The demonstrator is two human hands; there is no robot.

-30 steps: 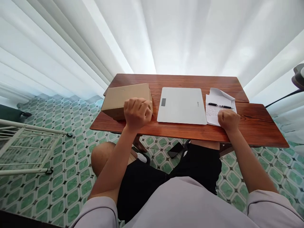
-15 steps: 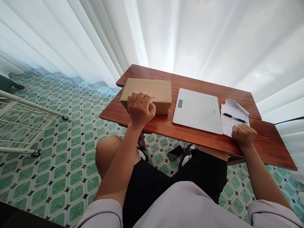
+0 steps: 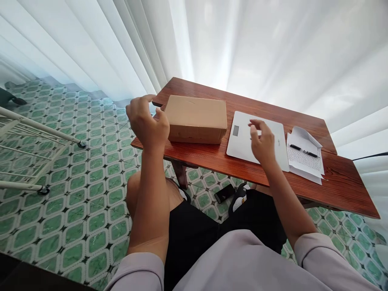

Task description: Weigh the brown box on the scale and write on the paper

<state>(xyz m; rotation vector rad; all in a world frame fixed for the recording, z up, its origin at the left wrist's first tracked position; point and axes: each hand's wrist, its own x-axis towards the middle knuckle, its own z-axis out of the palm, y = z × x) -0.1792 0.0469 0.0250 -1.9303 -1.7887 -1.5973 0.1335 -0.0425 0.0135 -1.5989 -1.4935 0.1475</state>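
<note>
Both hands have come up off the table point(image 3: 212, 161) since a second ago; left hand point(image 3: 147, 122) was a fist on the near edge, now it's spread loose and holding nothing, just off the box's point(image 3: 197, 117) left end, right by the table's left edge with only floor below; right hand point(image 3: 262, 141) left the paper point(image 3: 306, 161), fingers relaxed over the scale point(image 3: 242, 141), gripping nothing; looks like they're bracketing the box; beyond the fingertips bare wood, then curtain point(image 3: 242, 48).
</note>
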